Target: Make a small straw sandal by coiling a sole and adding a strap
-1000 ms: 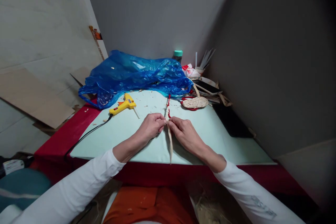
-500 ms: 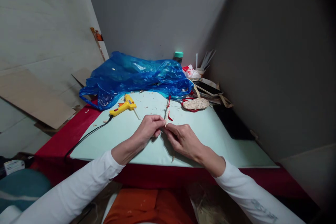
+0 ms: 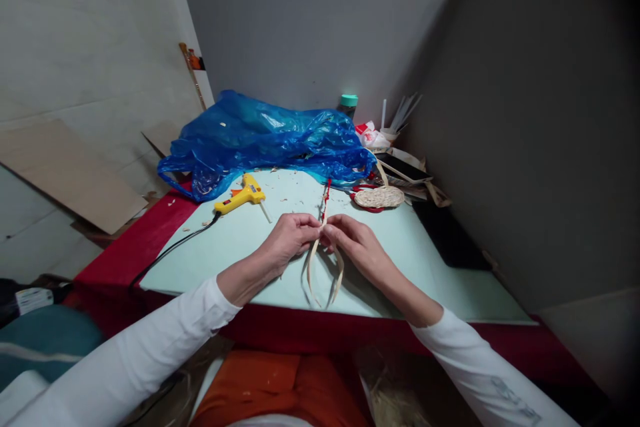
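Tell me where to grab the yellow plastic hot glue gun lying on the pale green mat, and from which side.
Take the yellow plastic hot glue gun by its handle, the long end that the black cord leaves, coming from the left. It lies flat on its side on the pale green mat, handle pointing left, so that approach likely stays clear of the tip.

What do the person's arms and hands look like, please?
Both arms wear long white sleeves: the left sleeve looks plain, the right sleeve bears a faint grey print on the forearm. The left hand and right hand are bare: no gloves, and no ring or watch shows.
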A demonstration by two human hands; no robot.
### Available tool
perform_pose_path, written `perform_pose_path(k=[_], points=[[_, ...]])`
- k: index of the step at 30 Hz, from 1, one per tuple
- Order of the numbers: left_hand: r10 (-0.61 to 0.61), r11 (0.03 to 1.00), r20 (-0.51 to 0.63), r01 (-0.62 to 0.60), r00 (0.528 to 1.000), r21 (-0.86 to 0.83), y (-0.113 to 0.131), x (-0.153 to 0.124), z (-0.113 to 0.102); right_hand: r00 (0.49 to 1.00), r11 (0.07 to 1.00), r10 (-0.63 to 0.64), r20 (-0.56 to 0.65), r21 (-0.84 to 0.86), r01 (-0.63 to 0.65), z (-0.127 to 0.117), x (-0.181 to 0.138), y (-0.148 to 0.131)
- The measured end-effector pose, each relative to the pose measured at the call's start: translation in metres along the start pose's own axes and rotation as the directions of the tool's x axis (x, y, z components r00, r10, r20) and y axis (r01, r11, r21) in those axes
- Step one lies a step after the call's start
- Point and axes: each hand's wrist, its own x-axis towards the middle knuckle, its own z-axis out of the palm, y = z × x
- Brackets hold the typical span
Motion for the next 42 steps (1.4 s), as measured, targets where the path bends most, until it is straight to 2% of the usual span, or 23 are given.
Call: perform_pose_path(k=[3,6,9,13,18,23,26,28,30,31,33,34,35,36,37,39,42], points=[[0.021,0.999,0.036,-0.022,0.999,0.036,-0.001,0.000,0.001,0.986,0.985,0.072,0.153,0.142,-0.094,0.005,0.002,0.001],[0.058,0.993,0.067,-0.065,0.996,0.103,-0.002,-0.001,0.000,0.973,0.966,0.111,0.200,0.209,-0.154,0.006,0.002,-0.001],[0.106,0.971,0.069,-0.118,0.992,0.210,-0.001,-0.004,-0.001,0.976,0.964,0.116,0.186,0.217,-0.156,0.003,0.002,-0.002],[0.186,0.900,0.021,-0.179,0.982,0.397,0.007,-0.014,-0.004,0.989,0.975,0.104,0.109,0.185,-0.123,-0.001,0.003,0.000],[0.234,0.823,-0.037,-0.178,0.971,0.539,0.018,-0.027,-0.005,0.993,0.977,0.062,0.102,0.196,-0.081,0.000,0.003,0.001],[0.398,0.581,0.100,-0.335,0.912,0.742,0.004,-0.039,0.014,0.979,0.930,0.117,0.165,0.328,-0.166,0.000,0.002,0.003],[0.404,0.550,0.146,-0.368,0.903,0.749,-0.001,-0.045,0.022,0.967,0.897,0.151,0.207,0.383,-0.222,0.000,0.002,0.001],[0.389,0.544,0.165,-0.371,0.906,0.753,0.005,-0.045,0.021,0.963,0.884,0.156,0.219,0.404,-0.235,-0.001,0.002,-0.001],[0.360,0.572,0.143,-0.339,0.922,0.747,0.016,-0.040,0.015,0.961,0.875,0.150,0.231,0.421,-0.238,-0.002,0.002,-0.003],[0.353,0.615,0.098,-0.310,0.930,0.726,0.022,-0.035,0.010,0.960,0.871,0.143,0.240,0.430,-0.237,-0.002,0.002,-0.004],[0.363,0.736,-0.037,-0.262,0.931,0.625,0.028,-0.022,0.000,0.955,0.865,0.127,0.268,0.442,-0.239,-0.003,0.002,-0.006],[0.336,0.818,-0.032,-0.275,0.941,0.505,0.028,-0.015,-0.004,0.952,0.862,0.119,0.283,0.446,-0.240,-0.003,0.002,-0.006],[0.247,0.916,0.055,-0.252,0.967,0.312,0.026,-0.008,-0.007,0.949,0.862,0.112,0.293,0.447,-0.240,-0.003,0.002,-0.006],[0.108,0.986,0.216,-0.133,0.970,0.104,0.023,-0.002,-0.009,0.949,0.863,0.104,0.297,0.448,-0.235,-0.003,0.002,-0.007],[0.066,0.995,0.284,-0.084,0.957,0.053,0.019,0.003,-0.011,0.950,0.865,0.098,0.298,0.446,-0.229,-0.003,0.001,-0.007],[0.006,1.000,0.354,-0.001,0.935,-0.016,0.010,0.009,-0.010,0.950,0.874,0.091,0.297,0.433,-0.219,-0.003,0.001,-0.006],[-0.033,0.997,0.336,0.053,0.941,-0.052,0.002,0.009,-0.008,0.947,0.900,0.093,0.307,0.381,-0.212,-0.003,0.001,-0.005]])
